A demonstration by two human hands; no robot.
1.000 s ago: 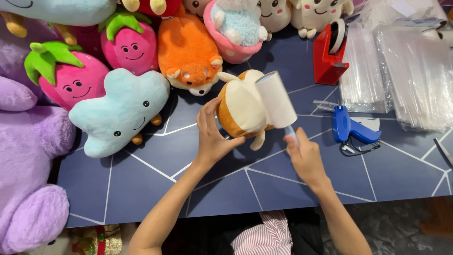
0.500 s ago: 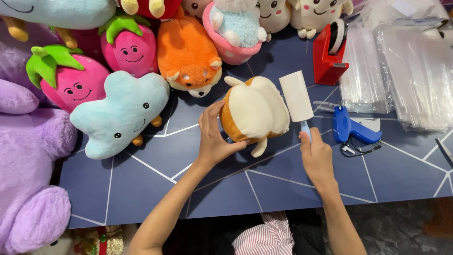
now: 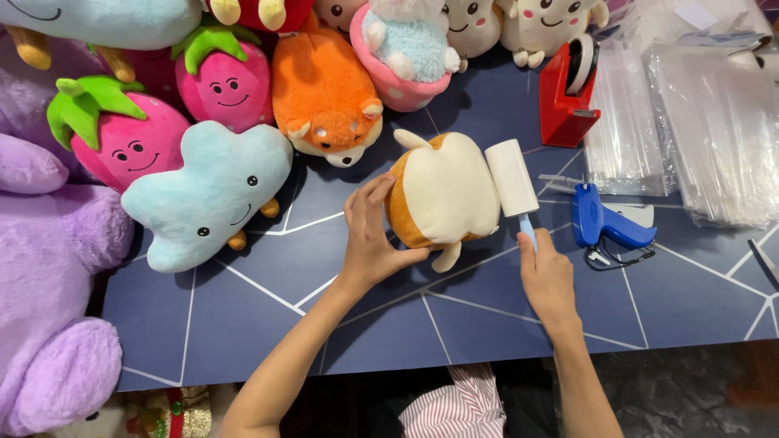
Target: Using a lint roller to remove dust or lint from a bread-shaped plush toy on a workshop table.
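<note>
A round orange-and-cream plush dog lies belly up on the dark blue table. My left hand grips its left side, fingers curled over the orange edge. My right hand holds the light blue handle of a white lint roller, whose roll rests against the plush's right side.
A blue tagging gun lies right of the roller. A red tape dispenser and stacks of clear plastic bags fill the back right. Several plush toys line the back and left: an orange dog, a blue cloud, strawberries.
The roller has moved from across the plush's upper right down to its right edge. My right hand slid slightly right and lower. My left hand still holds the plush, which turned slightly.
</note>
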